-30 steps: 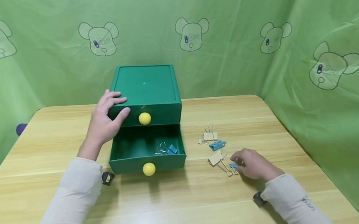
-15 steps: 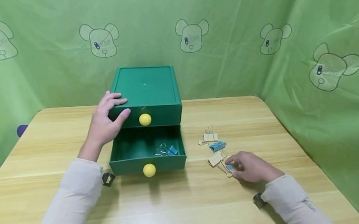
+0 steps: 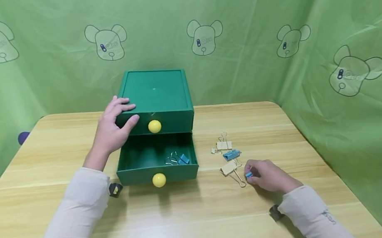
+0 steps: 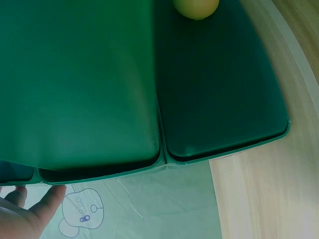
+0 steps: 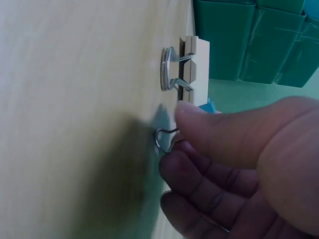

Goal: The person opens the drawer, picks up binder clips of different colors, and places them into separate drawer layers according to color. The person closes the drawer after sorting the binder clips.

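Observation:
My left hand (image 3: 108, 128) rests on the top left corner of a green drawer box (image 3: 154, 91), fingers spread over its lid and thumb on the upper drawer's front. The lower drawer (image 3: 136, 176) is pulled out, with a blue binder clip (image 3: 183, 159) inside. At the right, my right hand (image 3: 269, 175) pinches a small blue binder clip (image 3: 249, 175) between thumb and fingers. In the right wrist view, that clip's wire handle (image 5: 158, 142) sticks out below the thumb, and its body is hidden. A large cream binder clip (image 3: 228, 168) lies just left of that hand.
Behind the cream clip lie a larger blue binder clip (image 3: 232, 154), another cream binder clip (image 3: 223, 145) and a tiny cream clip (image 3: 213, 150). Yellow ball knobs (image 3: 159, 180) jut from the drawer fronts. A green curtain (image 3: 232, 2) surrounds the wooden table (image 3: 194, 228).
My right hand reached left to the small blue clip, took it between thumb and fingers, and drew slightly back right. The left hand stayed on the box.

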`<state>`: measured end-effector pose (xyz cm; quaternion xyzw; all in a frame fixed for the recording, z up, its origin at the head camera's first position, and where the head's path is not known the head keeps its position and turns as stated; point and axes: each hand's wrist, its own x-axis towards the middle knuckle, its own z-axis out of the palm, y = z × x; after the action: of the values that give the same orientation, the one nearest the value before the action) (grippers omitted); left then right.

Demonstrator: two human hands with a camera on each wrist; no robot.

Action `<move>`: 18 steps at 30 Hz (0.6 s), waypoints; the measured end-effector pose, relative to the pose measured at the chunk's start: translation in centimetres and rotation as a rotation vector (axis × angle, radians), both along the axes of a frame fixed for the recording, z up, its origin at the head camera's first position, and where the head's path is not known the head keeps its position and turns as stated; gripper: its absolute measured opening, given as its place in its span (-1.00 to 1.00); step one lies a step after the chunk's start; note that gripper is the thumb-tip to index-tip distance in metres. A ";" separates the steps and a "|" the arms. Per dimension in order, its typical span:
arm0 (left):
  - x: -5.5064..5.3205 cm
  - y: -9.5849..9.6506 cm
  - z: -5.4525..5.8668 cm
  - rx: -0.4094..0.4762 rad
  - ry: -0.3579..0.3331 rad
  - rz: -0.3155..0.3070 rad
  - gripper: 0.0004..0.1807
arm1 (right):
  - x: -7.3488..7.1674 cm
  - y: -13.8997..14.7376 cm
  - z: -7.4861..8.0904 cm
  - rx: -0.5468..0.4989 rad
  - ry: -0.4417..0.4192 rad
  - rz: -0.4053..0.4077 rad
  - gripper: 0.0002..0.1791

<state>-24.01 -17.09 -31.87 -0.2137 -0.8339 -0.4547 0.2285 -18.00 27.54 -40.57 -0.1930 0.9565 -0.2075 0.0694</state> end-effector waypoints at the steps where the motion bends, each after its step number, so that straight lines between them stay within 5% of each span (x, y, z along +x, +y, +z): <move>1: 0.0 0.0 0.0 0.000 0.000 0.001 -0.58 | 0.0 0.0 0.0 0.000 -0.001 -0.007 -0.83; 18: 0.0 -0.1 0.0 0.003 0.004 -0.002 -0.57 | -0.1 -0.6 1.0 -0.034 0.030 -0.053 -0.88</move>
<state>-23.98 -17.14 -31.90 -0.2151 -0.8326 -0.4556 0.2302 -18.15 26.92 -39.52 -0.1718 0.9586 -0.2224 0.0465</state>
